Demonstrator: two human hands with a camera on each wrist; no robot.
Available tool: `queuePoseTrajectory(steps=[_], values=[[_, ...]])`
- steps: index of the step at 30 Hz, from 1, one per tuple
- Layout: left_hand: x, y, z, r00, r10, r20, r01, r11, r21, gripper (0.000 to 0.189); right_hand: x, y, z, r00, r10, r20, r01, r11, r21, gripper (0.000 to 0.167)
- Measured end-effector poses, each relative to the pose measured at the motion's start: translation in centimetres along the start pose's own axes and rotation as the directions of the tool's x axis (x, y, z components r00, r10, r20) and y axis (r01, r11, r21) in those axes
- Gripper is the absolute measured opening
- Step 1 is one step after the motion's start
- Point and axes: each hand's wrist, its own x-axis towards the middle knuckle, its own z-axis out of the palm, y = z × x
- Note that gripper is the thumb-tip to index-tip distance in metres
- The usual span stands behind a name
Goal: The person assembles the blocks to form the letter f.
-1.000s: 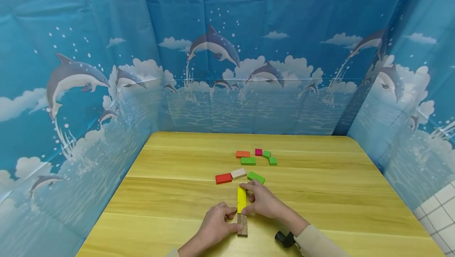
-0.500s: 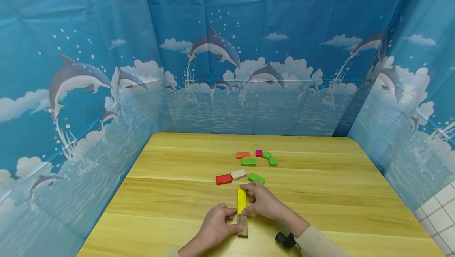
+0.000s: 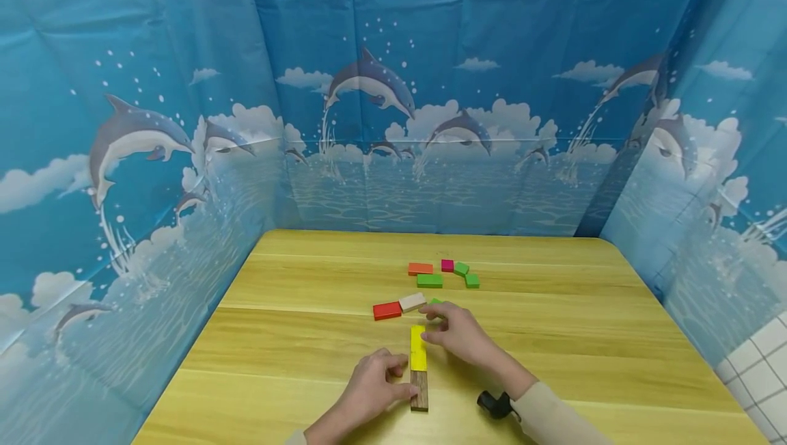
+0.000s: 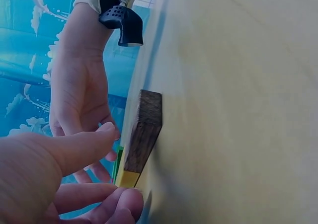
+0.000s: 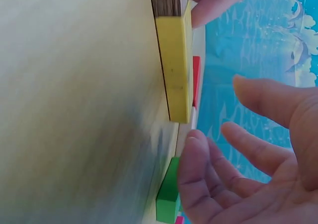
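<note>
Yellow block lies flat on the desk, on the near side, end to end with a brown block; yellow is the far one, brown the near one. From the left: dolphin-print curtain along the side, running round the back too. Left hand next, fingers loosely bent, thumb and forefinger apart, forefinger just left of the yellow, thumb over the brown; can't tell if either touches. Farther back, red block, its right end against a beige block. Behind those, orange block, with a long green block just in front and slightly right. Then a partly hidden green block behind the right hand's fingers. Behind it, magenta block, then two small green blocks stepping off to its right. Right hand sits by the far end of the yellow: thumb and fingers spread, nothing between them, thumb clear of the block in the right wrist view. Black device at that wrist, beige sleeve beyond. White tiles far right.
</note>
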Motion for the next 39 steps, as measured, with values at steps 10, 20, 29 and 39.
queuePoseTrajectory(steps=[10,20,29,39], values=[[0.6,0.4,-0.5,0.998,0.04,-0.047,-0.037,0.997,0.066,0.058,2.1,0.5,-0.6,0.99,-0.045,-0.137,0.041,0.999,-0.036,0.04],[0.7,0.3,-0.5,0.994,0.107,-0.017,-0.102,0.977,0.187,0.063,4.3,1.7,-0.8,0.991,-0.087,-0.103,0.072,0.988,-0.14,0.037],[0.9,0.0,-0.1,0.967,0.224,0.124,-0.254,0.9,0.354,0.072,5.5,2.6,-1.0,0.993,-0.106,-0.053,0.091,0.968,-0.232,0.04],[0.9,-0.3,0.0,0.954,0.211,0.214,-0.283,0.869,0.405,0.081,6.2,3.3,-0.8,0.991,-0.131,0.038,0.136,0.933,-0.333,0.042]])
